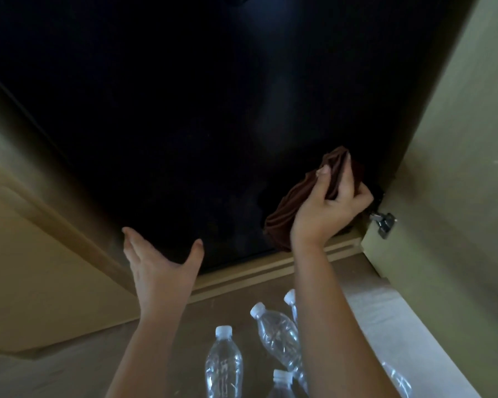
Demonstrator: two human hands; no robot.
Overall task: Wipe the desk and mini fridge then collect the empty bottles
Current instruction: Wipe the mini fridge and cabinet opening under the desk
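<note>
Cloth bunched in right hand for pressure against mini fridge, left hand spread wide and empty, likely for balance, bottles parked below for later.

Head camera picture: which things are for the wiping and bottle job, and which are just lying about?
For the job: dark brown crumpled cloth, gripped by the right hand; glossy black mini fridge; clear plastic bottles with white caps.
Just there: silver metal hinge; beige wooden cabinet door.
</note>
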